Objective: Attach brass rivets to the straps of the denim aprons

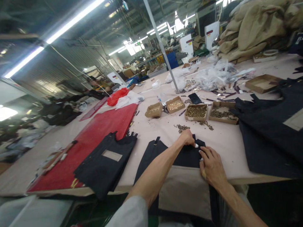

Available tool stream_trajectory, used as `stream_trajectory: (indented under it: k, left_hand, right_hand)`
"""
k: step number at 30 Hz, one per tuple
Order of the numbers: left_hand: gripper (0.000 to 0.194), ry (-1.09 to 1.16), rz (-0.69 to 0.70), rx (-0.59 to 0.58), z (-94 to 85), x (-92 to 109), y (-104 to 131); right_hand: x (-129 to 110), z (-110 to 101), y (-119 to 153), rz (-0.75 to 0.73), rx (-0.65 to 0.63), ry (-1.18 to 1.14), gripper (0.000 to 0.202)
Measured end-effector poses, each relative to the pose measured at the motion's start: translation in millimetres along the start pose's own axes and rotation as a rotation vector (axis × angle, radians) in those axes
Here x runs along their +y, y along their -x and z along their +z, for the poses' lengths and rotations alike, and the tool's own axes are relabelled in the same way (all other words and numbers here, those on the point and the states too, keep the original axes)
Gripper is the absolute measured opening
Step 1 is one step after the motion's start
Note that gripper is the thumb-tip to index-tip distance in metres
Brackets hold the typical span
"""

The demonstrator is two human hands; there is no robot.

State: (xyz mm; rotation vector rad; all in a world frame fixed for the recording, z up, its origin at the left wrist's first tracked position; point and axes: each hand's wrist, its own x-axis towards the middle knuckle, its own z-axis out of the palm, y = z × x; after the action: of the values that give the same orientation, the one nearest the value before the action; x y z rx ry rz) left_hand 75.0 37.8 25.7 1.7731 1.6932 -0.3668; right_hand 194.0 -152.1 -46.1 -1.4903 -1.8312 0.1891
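Note:
A dark garment (187, 156) with a large beige panel (186, 189) lies at the table's front edge and hangs over it. My left hand (187, 137) is closed at the garment's top edge, with a white covering on a fingertip; it pinches the dark cloth. Close by on the right, my right hand (211, 164) rests on the garment's right edge with its fingers bent and slightly apart, white showing on some fingertips. Just beyond my left hand lies a small heap of metal pieces (181, 128).
Cardboard trays of metal parts (196, 112) stand behind the hands. Folded dark garments lie left (106, 164) and right (267, 138). A red sheet (94, 135) covers part of the left table. A metal pole (161, 44) rises behind the trays, near plastic bags (215, 75).

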Motion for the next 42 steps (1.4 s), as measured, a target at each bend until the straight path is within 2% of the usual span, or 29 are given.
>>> stream_trajectory:
  k: [2, 4, 6, 8, 10, 11, 16, 19, 22, 25, 27, 29, 31, 33, 34, 36, 38, 40, 42]
  left_hand:
    - [0.042, -0.003, -0.034, -0.059, -1.1, -1.4, 3.2]
    - [0.043, 0.129, -0.017, -0.037, -1.3, -6.3, 15.6]
    - [0.043, 0.258, 0.056, 0.122, 2.7, -11.9, 37.6]
    - [0.037, 0.297, 0.121, 0.383, 15.5, -15.9, 67.2]
    - [0.029, 0.321, 0.162, 0.608, 39.9, -17.7, 101.3]
    - [0.025, 0.343, 0.176, 0.667, 56.2, -18.2, 119.0]
    - [0.006, 0.350, 0.138, 0.712, 151.5, -14.7, 193.5]
    - [0.030, 0.330, 0.126, 0.740, 187.6, -5.7, 216.1]
    - [0.053, 0.378, 0.090, 0.789, 197.0, 3.3, 227.5]
    - [0.055, 0.441, 0.069, 0.830, 191.2, 6.0, 237.7]
    - [0.052, 0.500, 0.089, 0.822, 182.4, 1.3, 248.4]
    - [0.049, 0.589, 0.115, 0.841, 167.9, -11.3, 266.4]
    - [0.049, 0.712, 0.127, 0.892, 144.9, -34.4, 294.1]
    - [0.050, 0.862, 0.133, 0.905, 112.6, -68.7, 330.0]
    - [0.047, 0.942, 0.146, 0.859, 94.0, -89.3, 349.7]
    - [0.047, 1.085, 0.138, 0.754, 56.2, -134.0, 388.6]
    - [0.045, 1.146, 0.061, 0.689, 23.8, -177.6, 422.4]
    - [0.044, 1.144, -0.028, 0.687, 1.0, -214.9, 447.0]
    - [0.043, 1.101, -0.089, 0.703, -13.3, -243.7, 461.7]
  right_hand:
    - [0.8, 0.5, 0.1, 0.002, 0.031, -0.023, 0.046]
    - [1.3, 0.6, 0.2, 0.031, 0.100, -0.059, 0.047]
    - [1.8, 0.1, -0.1, 0.081, 0.182, -0.094, 0.048]
    - [2.5, -1.1, -1.0, 0.127, 0.226, -0.113, 0.048]
    - [4.0, -2.2, -1.7, 0.157, 0.218, -0.118, 0.044]
    - [5.1, -2.4, -1.6, 0.168, 0.200, -0.125, 0.043]
    - [13.7, -0.3, 7.3, 0.276, 0.097, -0.202, 0.043]
    - [16.2, -5.4, 11.2, 0.337, 0.033, -0.338, 0.052]
    - [3.8, -23.7, 9.3, 0.349, -0.008, -0.514, 0.062]
    - [-31.0, -48.6, 7.8, 0.301, -0.001, -0.592, 0.069]
    - [-60.5, -61.6, 8.2, 0.267, -0.051, -0.617, 0.072]
    - [-84.3, -69.3, 9.2, 0.213, -0.133, -0.655, 0.071]
    - [-92.5, -71.7, 11.4, 0.162, -0.153, -0.668, 0.069]
    - [-79.9, -69.7, 16.8, 0.170, -0.104, -0.596, 0.066]
    - [-66.3, -67.0, 21.0, 0.193, -0.072, -0.528, 0.065]
    - [-30.5, -58.2, 31.9, 0.249, -0.022, -0.369, 0.063]
    - [6.4, -45.5, 43.4, 0.287, 0.016, -0.251, 0.062]
    - [33.0, -31.8, 52.6, 0.304, 0.023, -0.204, 0.062]
    - [45.1, -21.4, 57.9, 0.269, 0.009, -0.163, 0.062]
